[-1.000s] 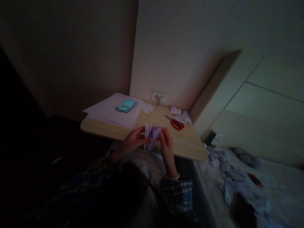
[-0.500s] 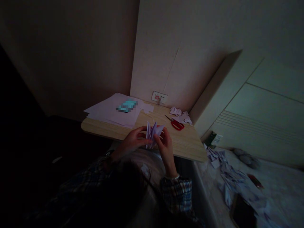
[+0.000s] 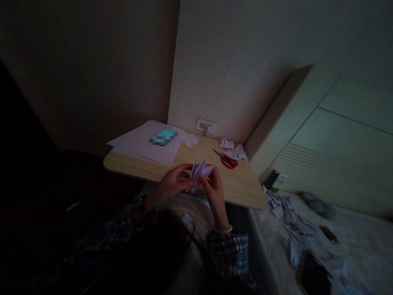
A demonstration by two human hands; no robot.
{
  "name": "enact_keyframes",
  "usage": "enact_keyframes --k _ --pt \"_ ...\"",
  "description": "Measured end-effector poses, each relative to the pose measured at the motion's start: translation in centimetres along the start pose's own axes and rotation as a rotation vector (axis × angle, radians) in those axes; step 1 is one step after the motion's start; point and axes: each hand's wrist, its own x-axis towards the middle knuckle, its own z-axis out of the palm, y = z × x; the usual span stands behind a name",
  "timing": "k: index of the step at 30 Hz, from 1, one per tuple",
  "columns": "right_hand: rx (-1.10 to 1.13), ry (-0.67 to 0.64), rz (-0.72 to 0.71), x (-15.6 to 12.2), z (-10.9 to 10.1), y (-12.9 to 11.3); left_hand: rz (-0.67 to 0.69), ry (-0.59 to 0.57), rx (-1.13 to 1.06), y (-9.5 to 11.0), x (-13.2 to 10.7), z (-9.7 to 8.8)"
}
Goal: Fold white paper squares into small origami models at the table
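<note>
Item: folded white paper piece [image 3: 200,173], above the near edge of the wooden table [image 3: 245,190]. We note our left hand [image 3: 172,182] and right hand [image 3: 215,190] both pinching it. Red scissors [image 3: 227,160] lie mid-table; loose sheets [image 3: 144,144] cover its far left.

One head-worn camera looks down and forward over the table [image 3: 245,186]

Folded paper [image 3: 200,172] no longer upright and fanned: now flatter, tilted rightward, slightly lower.
</note>
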Motion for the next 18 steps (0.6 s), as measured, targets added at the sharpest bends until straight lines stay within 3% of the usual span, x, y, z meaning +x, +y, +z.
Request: enact_keyframes --k 8,18 --pt "0.05 0.094 -0.013 0.05 -0.13 0.22 -0.027 -0.05 -0.104 0.1 0.28 -0.5" --pt "-0.011 0.167 -0.019 -0.22 -0.42 0.46 0.035 0.011 -0.081 -0.52 0.51 -0.44"
